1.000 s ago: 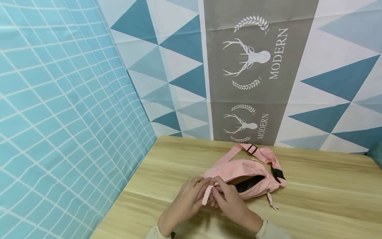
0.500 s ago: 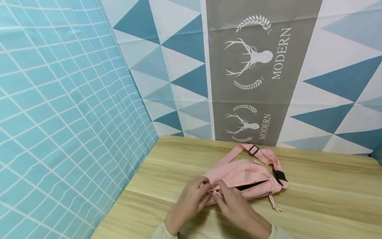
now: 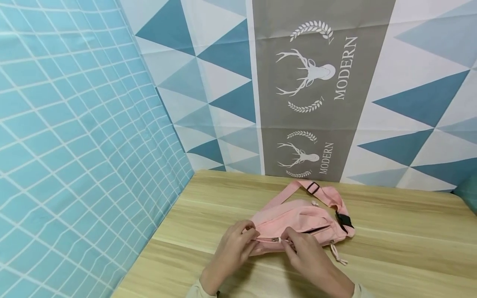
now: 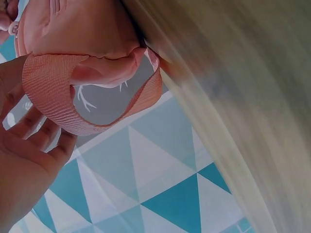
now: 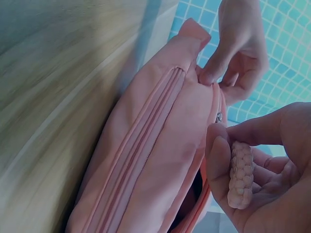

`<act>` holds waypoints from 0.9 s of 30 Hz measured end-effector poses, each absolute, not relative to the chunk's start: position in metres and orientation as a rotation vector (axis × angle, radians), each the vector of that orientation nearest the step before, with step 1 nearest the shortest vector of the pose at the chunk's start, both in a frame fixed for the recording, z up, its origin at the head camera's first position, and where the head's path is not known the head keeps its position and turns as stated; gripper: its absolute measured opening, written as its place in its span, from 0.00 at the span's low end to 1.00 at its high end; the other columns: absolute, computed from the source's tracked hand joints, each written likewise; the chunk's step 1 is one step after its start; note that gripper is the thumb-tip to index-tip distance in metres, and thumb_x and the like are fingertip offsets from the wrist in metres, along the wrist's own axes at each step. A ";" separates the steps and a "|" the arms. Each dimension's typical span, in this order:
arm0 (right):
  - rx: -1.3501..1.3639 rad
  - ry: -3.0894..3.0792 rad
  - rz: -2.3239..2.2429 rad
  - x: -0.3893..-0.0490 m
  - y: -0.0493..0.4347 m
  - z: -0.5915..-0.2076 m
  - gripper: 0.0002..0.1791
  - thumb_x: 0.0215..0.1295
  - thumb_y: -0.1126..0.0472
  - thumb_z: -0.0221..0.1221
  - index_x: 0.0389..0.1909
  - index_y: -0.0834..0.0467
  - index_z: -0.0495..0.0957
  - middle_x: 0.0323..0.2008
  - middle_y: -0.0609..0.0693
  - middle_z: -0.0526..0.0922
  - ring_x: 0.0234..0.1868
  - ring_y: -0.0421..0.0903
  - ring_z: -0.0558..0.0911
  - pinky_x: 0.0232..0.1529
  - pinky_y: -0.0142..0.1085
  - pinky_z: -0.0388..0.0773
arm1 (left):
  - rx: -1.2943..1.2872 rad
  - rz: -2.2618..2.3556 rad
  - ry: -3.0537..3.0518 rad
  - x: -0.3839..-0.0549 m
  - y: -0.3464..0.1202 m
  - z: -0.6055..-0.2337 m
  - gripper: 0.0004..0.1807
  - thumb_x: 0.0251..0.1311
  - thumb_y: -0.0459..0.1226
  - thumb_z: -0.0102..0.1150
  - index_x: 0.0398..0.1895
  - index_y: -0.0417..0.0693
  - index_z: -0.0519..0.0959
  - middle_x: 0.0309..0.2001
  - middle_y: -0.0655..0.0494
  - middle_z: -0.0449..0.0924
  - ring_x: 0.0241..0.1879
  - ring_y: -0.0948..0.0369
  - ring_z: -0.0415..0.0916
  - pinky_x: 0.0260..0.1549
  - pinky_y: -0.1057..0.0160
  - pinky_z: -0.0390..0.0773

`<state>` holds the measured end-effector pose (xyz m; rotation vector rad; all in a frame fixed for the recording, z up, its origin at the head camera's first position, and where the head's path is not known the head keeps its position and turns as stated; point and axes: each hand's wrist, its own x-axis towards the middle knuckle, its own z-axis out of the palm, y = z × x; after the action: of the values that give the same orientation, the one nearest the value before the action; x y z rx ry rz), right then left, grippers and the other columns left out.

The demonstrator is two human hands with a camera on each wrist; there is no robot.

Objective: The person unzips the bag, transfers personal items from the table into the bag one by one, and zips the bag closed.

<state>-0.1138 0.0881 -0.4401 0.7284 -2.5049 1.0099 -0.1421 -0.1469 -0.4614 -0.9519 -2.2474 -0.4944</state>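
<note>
A pink waist bag (image 3: 287,217) lies on the wooden table. Its front zipper is partly open, with a dark gap (image 3: 316,229) at the right part. My left hand (image 3: 231,246) pinches the bag's left end beside the zipper; in the left wrist view, the pink strap (image 4: 53,92) loops by its fingers. My right hand (image 3: 307,254) pinches at the zipper's slider (image 3: 275,239). In the right wrist view, a braided pale pink zipper pull (image 5: 241,174) sits against the fingers of that hand. To the left of the slider, the zipper teeth meet.
The strap's black buckle (image 3: 344,219) lies at the bag's right end, and a black strap adjuster (image 3: 313,188) behind it. A cord pull (image 3: 338,254) hangs at the bag's front right. A blue checked cloth (image 3: 93,145) borders the table on the left, and a patterned cloth (image 3: 231,103) stands behind.
My right hand has moved right along the zipper, away from the left hand, with the slider following. The dark opening has narrowed. My left hand stays near the bag's left end.
</note>
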 end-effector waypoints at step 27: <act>0.479 -2.548 0.689 -0.131 0.166 -0.446 0.12 0.55 0.64 0.71 0.29 0.49 0.77 0.22 0.36 0.72 0.23 0.32 0.68 0.25 0.34 0.70 | -0.904 -0.527 -2.280 -0.142 -0.153 -0.462 0.10 0.53 0.36 0.73 0.36 0.51 0.82 0.44 0.55 0.80 0.42 0.60 0.78 0.39 0.59 0.79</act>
<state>-0.1312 0.1665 -0.4462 0.4792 -2.5481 0.6890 -0.1424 -0.1535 -0.4618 -0.9035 -2.2800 -0.5271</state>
